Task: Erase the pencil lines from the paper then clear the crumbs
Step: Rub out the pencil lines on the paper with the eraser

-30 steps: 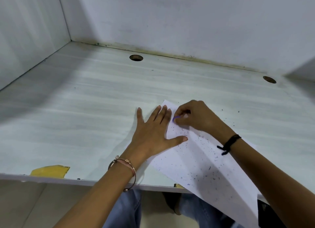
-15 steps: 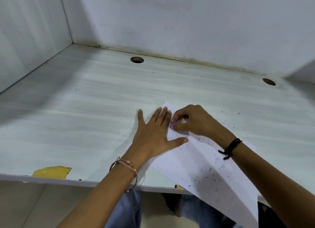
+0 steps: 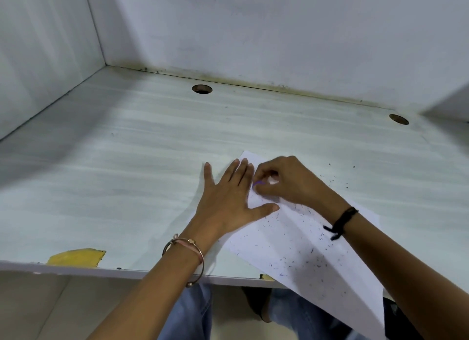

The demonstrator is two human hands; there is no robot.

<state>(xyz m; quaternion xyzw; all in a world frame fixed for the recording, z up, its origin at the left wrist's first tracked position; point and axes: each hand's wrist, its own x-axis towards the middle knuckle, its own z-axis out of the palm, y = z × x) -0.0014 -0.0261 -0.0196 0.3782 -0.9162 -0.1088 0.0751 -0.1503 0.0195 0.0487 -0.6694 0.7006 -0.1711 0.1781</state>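
A study or office cubicle: pale desk (image 3: 127, 174) with cable holes (image 3: 201, 88), enclosed by white partitions (image 3: 279, 35).

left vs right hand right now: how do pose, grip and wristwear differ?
Pose: the left hand lies flat with fingers spread; the right hand is curled.
Grip: the left hand presses the paper down; the right hand pinches a small purple eraser against the sheet.
Wrist: the left hand's wrist has a metal bangle; the right hand's has a black band.
Shared: both are on the paper's far corner, close together.
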